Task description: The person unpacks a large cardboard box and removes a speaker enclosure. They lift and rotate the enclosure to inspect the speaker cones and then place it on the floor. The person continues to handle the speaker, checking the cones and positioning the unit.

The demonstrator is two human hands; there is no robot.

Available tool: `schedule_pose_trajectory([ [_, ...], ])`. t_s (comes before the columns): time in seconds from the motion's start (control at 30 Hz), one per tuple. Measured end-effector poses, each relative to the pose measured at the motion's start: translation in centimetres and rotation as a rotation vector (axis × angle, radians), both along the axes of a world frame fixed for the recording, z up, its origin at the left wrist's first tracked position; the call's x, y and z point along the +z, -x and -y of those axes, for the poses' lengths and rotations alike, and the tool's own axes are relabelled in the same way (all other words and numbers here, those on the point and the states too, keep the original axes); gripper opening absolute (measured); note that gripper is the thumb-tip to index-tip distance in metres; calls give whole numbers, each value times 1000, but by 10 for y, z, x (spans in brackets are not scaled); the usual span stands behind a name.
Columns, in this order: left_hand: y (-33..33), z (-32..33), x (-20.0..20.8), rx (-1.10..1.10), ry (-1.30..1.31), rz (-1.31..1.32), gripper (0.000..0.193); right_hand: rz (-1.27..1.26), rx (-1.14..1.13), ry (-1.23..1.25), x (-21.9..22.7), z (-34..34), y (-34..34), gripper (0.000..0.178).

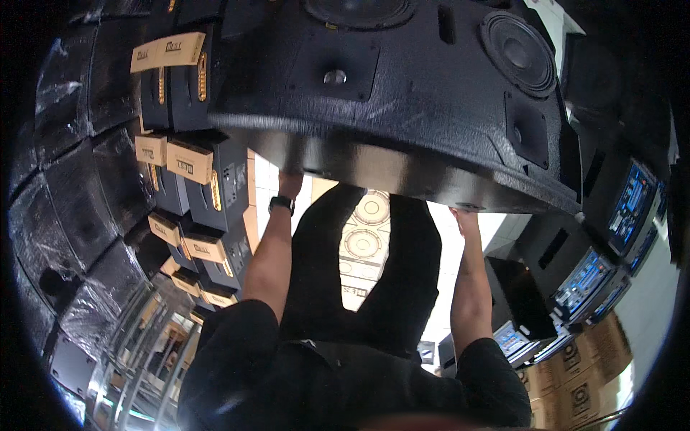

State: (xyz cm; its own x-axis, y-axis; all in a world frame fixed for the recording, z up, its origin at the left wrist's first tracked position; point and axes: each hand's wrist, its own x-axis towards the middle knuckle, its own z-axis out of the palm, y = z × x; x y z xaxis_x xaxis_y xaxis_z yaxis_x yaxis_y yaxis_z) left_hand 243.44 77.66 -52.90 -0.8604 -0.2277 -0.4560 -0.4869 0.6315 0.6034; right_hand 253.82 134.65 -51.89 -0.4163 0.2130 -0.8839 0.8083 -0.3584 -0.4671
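A large black speaker cabinet [287,79] stretches across the top of the head view, with round drivers and square horn plates facing up. My left hand [290,185], with a dark watch on the wrist, grips the near side's lower edge towards the left. Farther right along the same side, my right hand [466,218] holds the edge. The cabinet hides most fingers of both hands. My legs stand apart below it, and a carton printed with speaker pictures [365,243] shows between them.
On the left stand stacked black amplifier-like units [219,190] with tan cardboard pieces [190,159], beside plastic-wrapped black boxes [68,176]. A metal-framed rack [140,359] is at lower left. To the right are black units with lit blue panels [632,197] and brown cartons [586,366].
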Motion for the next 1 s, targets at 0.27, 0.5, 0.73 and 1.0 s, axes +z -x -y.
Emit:
schedule_pose_trajectory([
  [0.27, -101, 30, 5, -106, -3, 121, 43, -12, 17, 16, -8, 35, -115, 67],
  [0.5, -170, 44, -38, -177, -43, -28, 47, -68, -12, 31, -26, 46, -174, 67],
  [0.73, -215, 77, -84, 142, -326, 78, 46, -332, -72, -47, -70, 74, -232, 58],
  [1.0, -296, 107, -134, 422, -413, 156, 45, -194, -205, -55, -123, 87, -313, 52],
])
